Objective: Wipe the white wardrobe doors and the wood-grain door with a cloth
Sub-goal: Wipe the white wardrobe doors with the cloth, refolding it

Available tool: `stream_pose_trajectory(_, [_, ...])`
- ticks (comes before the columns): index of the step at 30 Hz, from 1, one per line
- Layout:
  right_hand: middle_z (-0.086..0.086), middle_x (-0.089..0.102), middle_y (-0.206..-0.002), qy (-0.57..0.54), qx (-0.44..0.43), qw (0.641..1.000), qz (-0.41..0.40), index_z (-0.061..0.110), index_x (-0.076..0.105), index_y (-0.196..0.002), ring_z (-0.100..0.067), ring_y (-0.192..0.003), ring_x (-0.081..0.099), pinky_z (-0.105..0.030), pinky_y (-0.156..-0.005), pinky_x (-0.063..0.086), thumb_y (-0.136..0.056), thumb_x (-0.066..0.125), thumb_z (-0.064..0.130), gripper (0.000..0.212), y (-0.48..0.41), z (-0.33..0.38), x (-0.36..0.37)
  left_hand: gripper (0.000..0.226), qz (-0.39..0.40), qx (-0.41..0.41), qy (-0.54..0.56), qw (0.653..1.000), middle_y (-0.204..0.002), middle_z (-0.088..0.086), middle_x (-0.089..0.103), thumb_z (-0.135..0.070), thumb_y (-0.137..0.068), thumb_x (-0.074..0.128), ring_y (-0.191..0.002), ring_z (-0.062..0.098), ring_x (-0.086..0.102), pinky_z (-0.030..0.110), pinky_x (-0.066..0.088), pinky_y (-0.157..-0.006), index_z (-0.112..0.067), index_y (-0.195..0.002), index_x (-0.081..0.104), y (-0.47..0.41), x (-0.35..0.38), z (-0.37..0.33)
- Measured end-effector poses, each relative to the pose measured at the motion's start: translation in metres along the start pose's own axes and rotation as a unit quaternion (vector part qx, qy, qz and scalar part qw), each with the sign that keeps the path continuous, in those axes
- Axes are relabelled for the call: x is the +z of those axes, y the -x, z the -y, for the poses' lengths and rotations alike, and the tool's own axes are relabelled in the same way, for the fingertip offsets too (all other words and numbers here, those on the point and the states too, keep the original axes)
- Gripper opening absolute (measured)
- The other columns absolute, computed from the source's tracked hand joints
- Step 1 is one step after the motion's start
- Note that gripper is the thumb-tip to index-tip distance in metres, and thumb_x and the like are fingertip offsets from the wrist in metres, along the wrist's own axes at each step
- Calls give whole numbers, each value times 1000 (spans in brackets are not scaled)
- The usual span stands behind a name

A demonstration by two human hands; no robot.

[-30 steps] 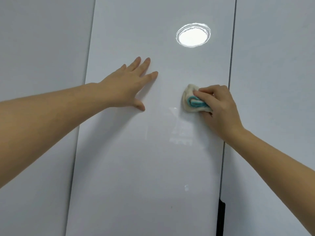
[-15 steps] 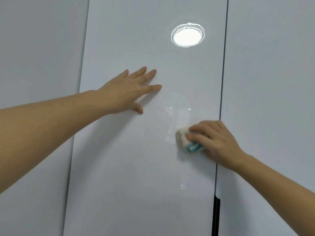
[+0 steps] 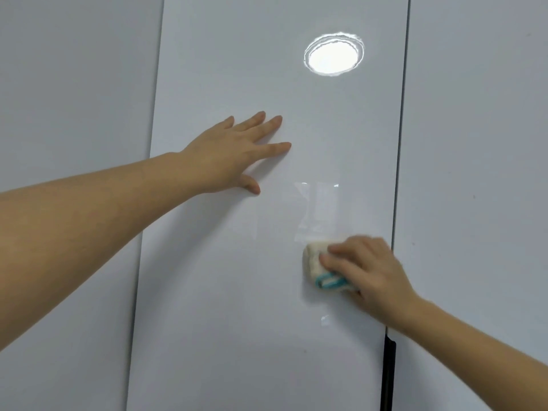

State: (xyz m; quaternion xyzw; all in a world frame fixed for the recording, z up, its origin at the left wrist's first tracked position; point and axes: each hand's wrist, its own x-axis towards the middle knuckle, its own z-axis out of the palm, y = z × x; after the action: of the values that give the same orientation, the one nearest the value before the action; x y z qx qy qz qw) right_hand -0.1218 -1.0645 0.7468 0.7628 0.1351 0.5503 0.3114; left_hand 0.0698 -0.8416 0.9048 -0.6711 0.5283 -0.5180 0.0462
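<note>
Our left grip (image 3: 234, 152) lies spread and flat on the middle door (image 3: 222, 292), fingers straight. Our right grip (image 3: 370, 271), lower and near the door's right edge, curls over the cloth (image 3: 314, 262) and presses it to the panel. A black handle (image 3: 389, 375) shows in the gap below it, and a round glare (image 3: 333, 56) sits higher up.
</note>
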Motion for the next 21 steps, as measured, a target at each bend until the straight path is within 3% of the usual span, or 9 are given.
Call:
stream_pose_trajectory(2, [-2, 59, -110, -13, -74, 996, 47, 18, 63, -107, -26, -92, 57, -36, -73, 44, -92, 56, 9, 19, 19, 25, 6, 88, -1, 1, -6, 1000, -162, 1, -9, -55, -85, 60, -149, 22, -4, 47, 18, -117, -35, -153, 7, 0, 0, 0])
stream_pose_trajectory(6, [-1, 66, -106, -12, -159, 982, 100, 19, 65, -103, -22, -92, 61, -33, -72, 45, -96, 52, 9, 19, 22, 38, 10, 88, 0, 0, -3, 1000, -162, 0, -10, -55, -86, 59, -149, 21, -4, 47, 17, -117, -36, -153, 6, 0, 1, 0])
stream_pose_trajectory(10, [-5, 66, -106, 8, -104, 993, 51, 16, 66, -103, -25, -95, 57, -34, -72, 41, -96, 42, 5, 27, -17, 19, 8, 88, -11, 3, -5, 1000, -162, 0, -8, -55, -84, 60, -149, 21, -3, 48, 18, -117, -36, -153, 8, 0, 3, 1])
stream_pose_trajectory(13, [-9, 66, -104, 30, -29, 999, 1, 12, 71, -99, -28, -93, 57, -36, -68, 39, -81, 58, 0, 25, -59, -1, 8, 88, -7, 1, 3, 1000, -162, -1, -9, -55, -84, 60, -149, 21, -3, 47, 17, -117, -37, -153, 7, -1, 2, 2])
stream_pose_trajectory(17, [-9, 65, -103, 36, 47, 998, -27, 11, 71, -100, -27, -95, 52, -35, -69, 35, -66, 65, -4, 37, -86, -7, 15, 89, -8, 1, -5, 1000, -162, -1, -9, -56, -85, 59, -149, 21, -4, 46, 16, -117, -37, -153, 6, -2, 3, 2])
stream_pose_trajectory(21, [-9, 65, -101, 6, 20, 1000, -22, 11, 71, -99, -29, -90, 54, -38, -66, 40, -74, 69, -1, 28, -68, 21, 24, 88, -4, -1, -2, 1000, -162, -1, -10, -55, -85, 59, -149, 21, -4, 47, 16, -117, -37, -153, 6, 0, 2, 2])
